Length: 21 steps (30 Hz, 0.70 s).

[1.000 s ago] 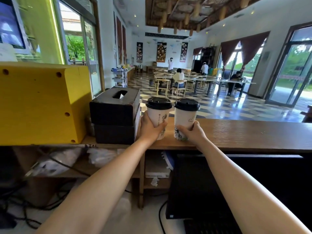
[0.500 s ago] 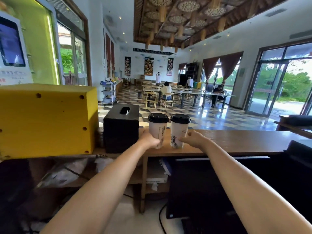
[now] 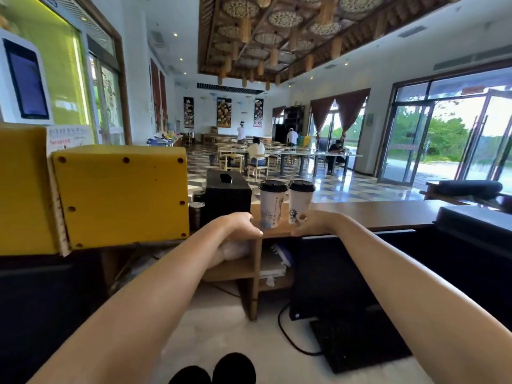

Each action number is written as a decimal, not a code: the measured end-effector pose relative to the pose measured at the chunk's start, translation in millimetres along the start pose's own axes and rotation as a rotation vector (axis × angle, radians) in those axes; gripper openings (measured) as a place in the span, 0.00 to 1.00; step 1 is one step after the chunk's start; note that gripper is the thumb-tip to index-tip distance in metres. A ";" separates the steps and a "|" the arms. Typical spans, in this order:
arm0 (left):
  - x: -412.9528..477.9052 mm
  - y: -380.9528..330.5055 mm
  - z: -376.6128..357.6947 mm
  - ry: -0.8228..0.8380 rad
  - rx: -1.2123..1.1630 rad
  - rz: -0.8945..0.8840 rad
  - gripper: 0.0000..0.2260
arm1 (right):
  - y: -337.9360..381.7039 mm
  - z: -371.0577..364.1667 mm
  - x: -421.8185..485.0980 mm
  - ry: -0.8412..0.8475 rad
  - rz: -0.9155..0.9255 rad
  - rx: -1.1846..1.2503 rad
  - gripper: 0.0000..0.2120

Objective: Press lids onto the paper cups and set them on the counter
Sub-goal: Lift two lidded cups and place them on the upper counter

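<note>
Head view: lidded cups (image 3: 285,203) upright on counter (image 3: 388,214) — print illegible.

Two paper cups are standing upright on the wooden bench (image 3: 388,214), side by side and just touching or nearly so near its front edge. The left cup (image 3: 271,207) is showing a white wall with a bluish printed drawing low on its side, and a black lid (image 3: 273,186) is sitting flat on its rim. The right cup (image 3: 299,206) is matching it, white with a dark printed figure near the base, and is wearing its own black lid (image 3: 302,186), also seated level. Both cups are tapering toward the base, and their contents are hidden.
</note>
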<state>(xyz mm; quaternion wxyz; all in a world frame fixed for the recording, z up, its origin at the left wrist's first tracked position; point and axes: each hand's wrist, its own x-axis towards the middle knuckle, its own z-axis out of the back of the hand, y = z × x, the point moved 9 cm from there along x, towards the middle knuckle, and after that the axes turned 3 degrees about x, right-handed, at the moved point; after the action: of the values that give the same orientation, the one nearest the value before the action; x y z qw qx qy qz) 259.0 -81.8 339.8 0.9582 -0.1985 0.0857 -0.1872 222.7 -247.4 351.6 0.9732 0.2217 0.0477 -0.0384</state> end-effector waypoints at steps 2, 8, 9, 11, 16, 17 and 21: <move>-16.0 15.2 -4.8 -0.010 0.053 -0.025 0.31 | 4.5 -17.1 -9.6 -0.007 0.000 -0.032 0.35; -69.7 77.9 -38.3 -0.085 0.056 -0.082 0.34 | 13.0 -83.5 -59.3 -0.104 0.087 0.068 0.43; -79.1 89.9 -46.8 -0.093 0.039 -0.093 0.34 | 12.8 -98.9 -68.0 -0.115 0.097 0.086 0.43; -98.0 115.2 -69.3 -0.072 0.000 -0.115 0.35 | 7.3 -133.9 -82.8 -0.105 0.101 0.120 0.42; -149.5 191.3 -150.7 0.083 -0.200 -0.094 0.45 | -25.4 -232.9 -113.7 0.018 0.050 0.275 0.46; -159.3 206.2 -167.8 0.107 -0.236 -0.079 0.48 | -31.9 -251.6 -118.4 0.022 0.048 0.279 0.47; -182.5 253.2 -228.6 0.124 -0.394 0.018 0.54 | -52.9 -323.0 -126.5 0.091 0.021 0.375 0.48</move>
<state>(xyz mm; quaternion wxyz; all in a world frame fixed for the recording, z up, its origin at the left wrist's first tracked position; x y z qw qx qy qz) 119.7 125.7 44.5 0.8954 -0.3693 0.1811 -0.1702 67.6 -147.6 53.1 0.9121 0.4010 0.0813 -0.0263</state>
